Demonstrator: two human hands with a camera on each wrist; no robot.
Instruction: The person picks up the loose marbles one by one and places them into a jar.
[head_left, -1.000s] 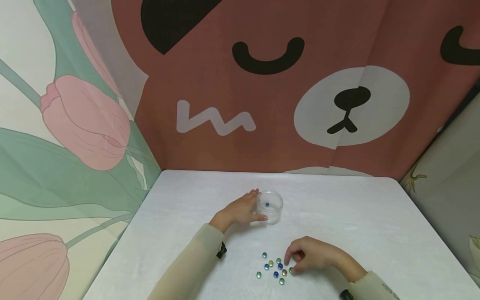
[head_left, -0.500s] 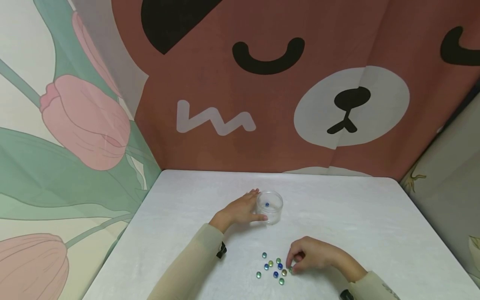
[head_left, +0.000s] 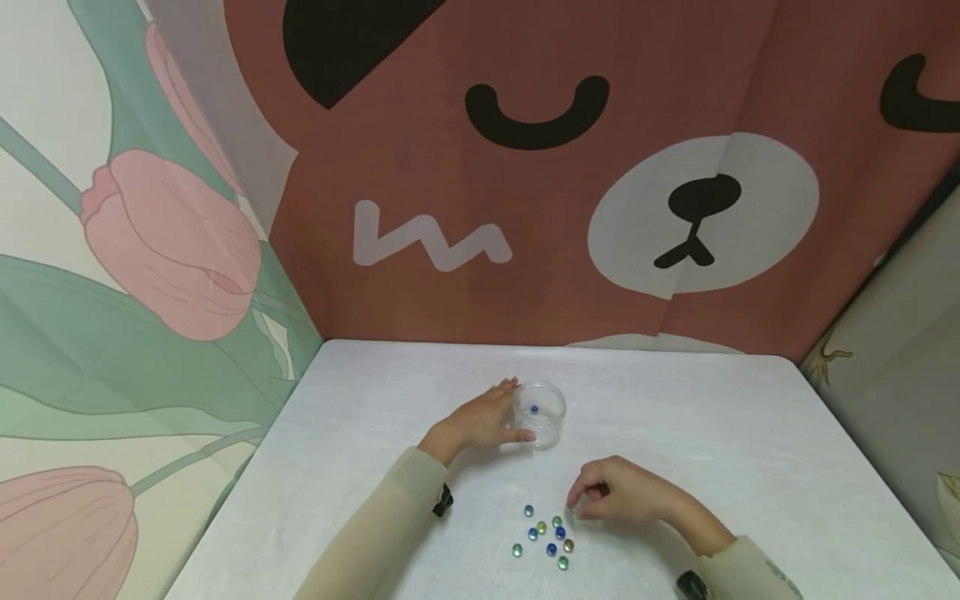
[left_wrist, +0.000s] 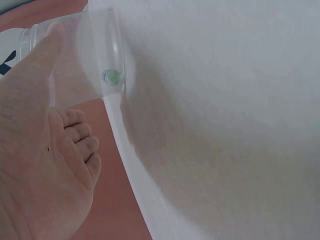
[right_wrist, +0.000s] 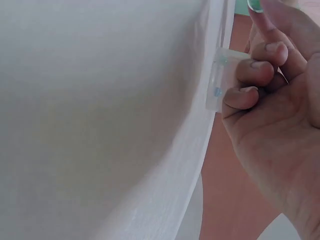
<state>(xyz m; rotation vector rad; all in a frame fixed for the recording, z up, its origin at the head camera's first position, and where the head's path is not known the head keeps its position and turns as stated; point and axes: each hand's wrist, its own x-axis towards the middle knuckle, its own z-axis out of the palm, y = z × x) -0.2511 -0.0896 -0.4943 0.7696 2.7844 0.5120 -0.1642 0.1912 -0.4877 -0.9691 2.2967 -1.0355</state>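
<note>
My left hand (head_left: pixel 480 421) holds a clear plastic jar (head_left: pixel 551 429) from its left side, thumb at the front and fingers behind. The jar stands upright on the table with its mouth uncovered. A blue marble (head_left: pixel 534 410) shows inside it; the left wrist view shows a greenish marble (left_wrist: pixel 112 77) by the jar's base. My right hand (head_left: pixel 626 492) is just above the table, nearer to me than the jar, and pinches a green glass marble (right_wrist: pixel 255 5) between thumb and index finger. Its other fingers are curled. Several green, blue and amber marbles (head_left: pixel 552 549) lie loosely grouped left of that hand.
A white cloth covers the table (head_left: pixel 675 400). A brown curtain (head_left: pixel 420 308) with a bear print hangs along its far edge, and a tulip-patterned curtain (head_left: pixel 172 242) borders the left side.
My right hand has picked up a green marble from the right side of the group and moved slightly up and away from me. The left hand and jar have stayed put.
</note>
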